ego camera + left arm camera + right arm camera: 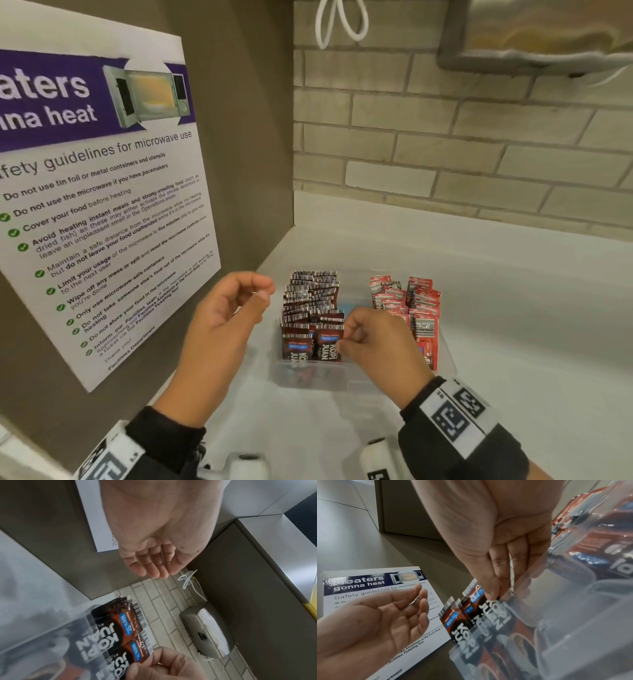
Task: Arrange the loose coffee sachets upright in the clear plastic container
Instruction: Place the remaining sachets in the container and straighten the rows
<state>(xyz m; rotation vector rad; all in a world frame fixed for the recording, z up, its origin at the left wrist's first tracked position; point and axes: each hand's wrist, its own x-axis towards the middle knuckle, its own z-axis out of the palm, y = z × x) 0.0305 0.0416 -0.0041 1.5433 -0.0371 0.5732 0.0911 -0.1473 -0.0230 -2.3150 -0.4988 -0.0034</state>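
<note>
Right hand (375, 342) pinches a sachet (328, 344), hiding its edge; left hand (222, 315) empty.

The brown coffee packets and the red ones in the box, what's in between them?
Between the brown sachets and the red sachets the head view shows a gap with something blue low in the clear container.

The dark brown coffee sachets (310, 318) carry white "KOPI JUAN" lettering, a blue oval label and black-and-white striped top edges. Beside them the red sachets (416, 305) show the same striped edges plus white print. Both sit in the clear plastic container (315, 378), whose floor shows a blue patch between the two groups. The desk (513, 308) is white. The microwave poster (102, 192) is white with a purple banner, white headline, black text and green ticks. The tiled wall (462, 137) is beige brick-pattern. Black-and-white square-patterned wristbands (455, 418) wrap black sleeves.
</note>
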